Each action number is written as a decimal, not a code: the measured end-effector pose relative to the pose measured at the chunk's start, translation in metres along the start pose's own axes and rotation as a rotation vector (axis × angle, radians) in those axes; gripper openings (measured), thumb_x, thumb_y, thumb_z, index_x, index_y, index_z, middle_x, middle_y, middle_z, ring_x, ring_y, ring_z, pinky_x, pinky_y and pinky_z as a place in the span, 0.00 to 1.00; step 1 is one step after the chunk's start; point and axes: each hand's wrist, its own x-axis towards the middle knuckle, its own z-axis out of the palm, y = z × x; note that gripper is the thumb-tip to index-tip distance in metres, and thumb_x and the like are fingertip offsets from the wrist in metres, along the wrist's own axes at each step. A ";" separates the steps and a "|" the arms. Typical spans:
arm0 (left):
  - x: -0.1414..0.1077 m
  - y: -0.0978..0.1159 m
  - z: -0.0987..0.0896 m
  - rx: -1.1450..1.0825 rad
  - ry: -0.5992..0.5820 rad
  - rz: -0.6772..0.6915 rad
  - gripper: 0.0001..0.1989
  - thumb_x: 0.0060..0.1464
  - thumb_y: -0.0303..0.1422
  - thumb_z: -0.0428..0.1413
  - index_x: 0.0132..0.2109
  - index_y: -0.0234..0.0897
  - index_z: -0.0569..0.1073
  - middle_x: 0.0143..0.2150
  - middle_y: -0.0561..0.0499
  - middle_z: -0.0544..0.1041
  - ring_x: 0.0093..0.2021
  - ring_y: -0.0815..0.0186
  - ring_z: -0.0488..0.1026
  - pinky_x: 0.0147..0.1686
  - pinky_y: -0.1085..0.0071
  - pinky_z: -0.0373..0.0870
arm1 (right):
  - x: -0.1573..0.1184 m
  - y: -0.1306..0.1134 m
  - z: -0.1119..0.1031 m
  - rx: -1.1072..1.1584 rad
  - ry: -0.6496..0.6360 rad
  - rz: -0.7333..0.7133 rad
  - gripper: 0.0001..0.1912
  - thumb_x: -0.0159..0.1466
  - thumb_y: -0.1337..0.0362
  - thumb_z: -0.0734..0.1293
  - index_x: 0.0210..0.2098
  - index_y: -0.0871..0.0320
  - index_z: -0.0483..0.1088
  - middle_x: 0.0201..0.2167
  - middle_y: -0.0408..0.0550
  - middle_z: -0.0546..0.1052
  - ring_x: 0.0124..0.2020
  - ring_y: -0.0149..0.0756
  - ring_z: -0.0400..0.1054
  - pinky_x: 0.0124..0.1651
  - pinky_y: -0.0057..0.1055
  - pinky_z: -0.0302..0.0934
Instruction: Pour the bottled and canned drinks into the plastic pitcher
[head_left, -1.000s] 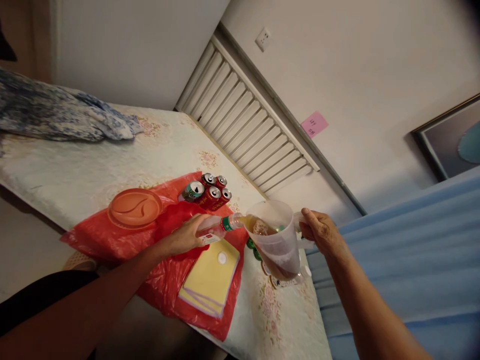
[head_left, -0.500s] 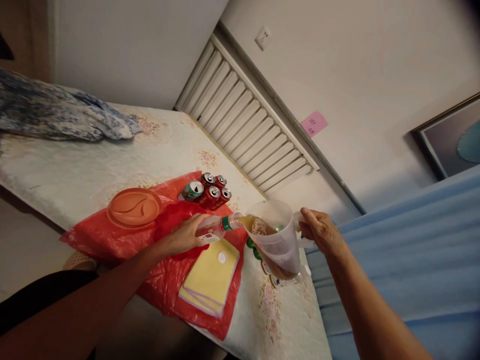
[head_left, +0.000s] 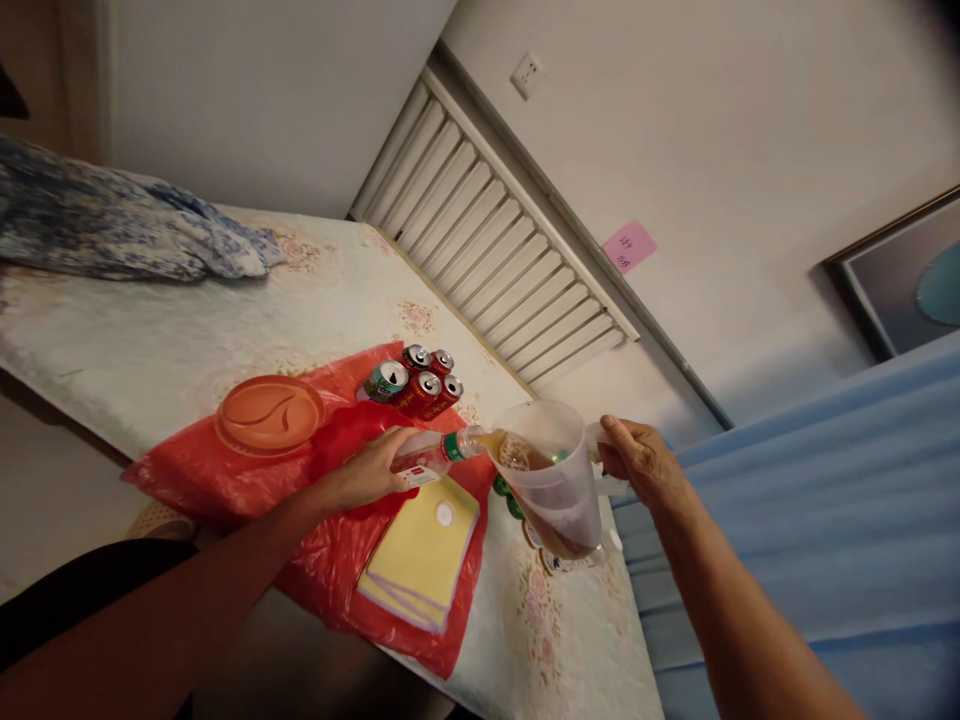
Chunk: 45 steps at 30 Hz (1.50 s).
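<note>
My left hand is wrapped round a clear plastic bottle with a green band near its neck. The bottle lies tilted, its mouth at the spout of a translucent pitcher. My right hand grips the pitcher's handle at its right side. Brown liquid with foam is in the pitcher, which leans toward the bottle and reaches its lip. Below them a folded yellow cloth with a white round cap on it lies on red plastic.
Several open cans stand behind the bottle. An orange lid and a red basin sit on the red plastic. Patterned fabric lies at the table's far left. Green items and jar lids show partly behind the pitcher. A blue curtain hangs right.
</note>
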 end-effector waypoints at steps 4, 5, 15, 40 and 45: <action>-0.001 0.001 0.000 -0.010 -0.005 -0.008 0.33 0.41 0.38 0.64 0.57 0.40 0.68 0.51 0.46 0.74 0.50 0.53 0.73 0.46 0.64 0.71 | 0.000 -0.002 0.000 -0.008 -0.012 -0.007 0.30 0.54 0.36 0.66 0.17 0.55 0.56 0.13 0.35 0.53 0.15 0.23 0.43 0.19 0.26 0.39; -0.001 0.001 0.000 -0.012 -0.007 -0.009 0.33 0.41 0.38 0.64 0.57 0.40 0.68 0.51 0.46 0.74 0.50 0.53 0.74 0.46 0.64 0.71 | 0.000 -0.002 0.000 -0.013 -0.014 -0.008 0.31 0.54 0.36 0.66 0.17 0.55 0.56 0.13 0.35 0.53 0.15 0.23 0.43 0.19 0.26 0.39; -0.001 0.001 0.000 -0.001 0.017 -0.007 0.33 0.41 0.38 0.65 0.56 0.39 0.68 0.51 0.45 0.74 0.50 0.53 0.73 0.46 0.64 0.70 | 0.001 0.001 -0.001 -0.049 -0.019 -0.026 0.31 0.55 0.34 0.65 0.17 0.55 0.55 0.13 0.35 0.54 0.15 0.23 0.44 0.19 0.26 0.41; -0.001 0.005 -0.008 -0.180 0.050 -0.036 0.28 0.40 0.32 0.59 0.52 0.38 0.68 0.47 0.47 0.75 0.43 0.57 0.75 0.38 0.66 0.73 | -0.001 0.057 0.037 0.489 0.053 0.055 0.28 0.57 0.46 0.66 0.11 0.54 0.54 0.09 0.36 0.52 0.13 0.24 0.43 0.17 0.28 0.38; 0.000 0.018 -0.020 -0.251 0.105 -0.058 0.31 0.39 0.30 0.59 0.54 0.38 0.67 0.46 0.50 0.78 0.45 0.57 0.76 0.41 0.67 0.73 | 0.006 0.062 0.051 0.688 0.162 0.049 0.24 0.55 0.51 0.68 0.15 0.54 0.52 0.10 0.34 0.53 0.12 0.23 0.43 0.16 0.26 0.41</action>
